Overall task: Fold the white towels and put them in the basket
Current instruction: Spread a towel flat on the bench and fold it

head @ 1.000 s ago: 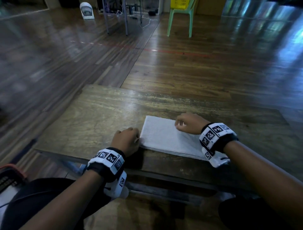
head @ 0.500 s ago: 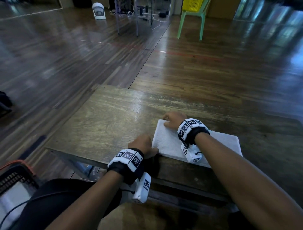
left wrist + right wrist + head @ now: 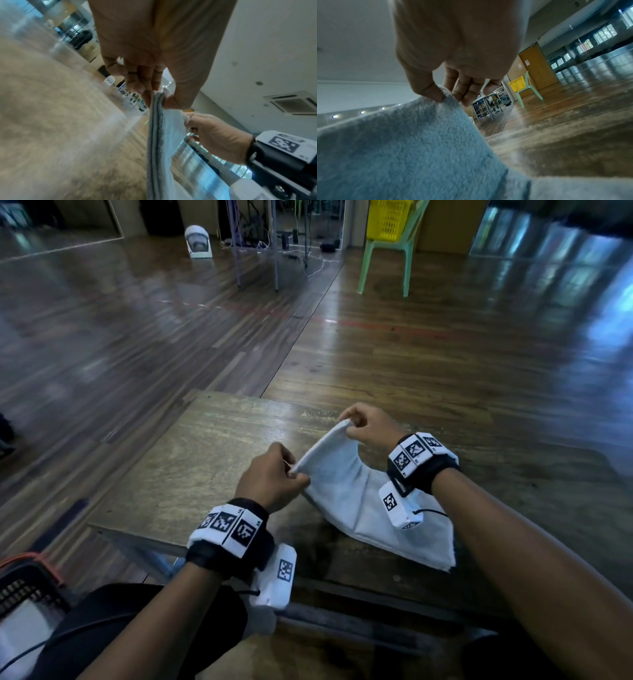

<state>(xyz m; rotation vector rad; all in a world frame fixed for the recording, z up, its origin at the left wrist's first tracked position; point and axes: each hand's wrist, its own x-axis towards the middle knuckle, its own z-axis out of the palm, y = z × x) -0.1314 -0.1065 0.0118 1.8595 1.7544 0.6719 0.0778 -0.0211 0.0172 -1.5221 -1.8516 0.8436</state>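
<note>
A folded white towel (image 3: 346, 491) lies on the wooden table (image 3: 205, 460), its left end raised off the top. My left hand (image 3: 294, 472) pinches the near corner of that end (image 3: 158, 98). My right hand (image 3: 349, 426) pinches the far corner (image 3: 448, 96), thumb on top of the terry cloth (image 3: 402, 148). The towel's right part (image 3: 421, 542) still rests flat near the table's front edge. A dark basket with an orange rim (image 3: 24, 580) sits at the lower left beside my knee.
A green plastic chair (image 3: 387, 265) carrying a yellow basket (image 3: 390, 220) stands far across the wooden floor. A metal rack (image 3: 257, 241) and a white fan (image 3: 198, 241) are at the back. The table's left edge (image 3: 137, 460) drops to the floor.
Both hands went to the towel's left end, took its two corners and lifted them off the table. My right hand crossed over from the towel's middle.
</note>
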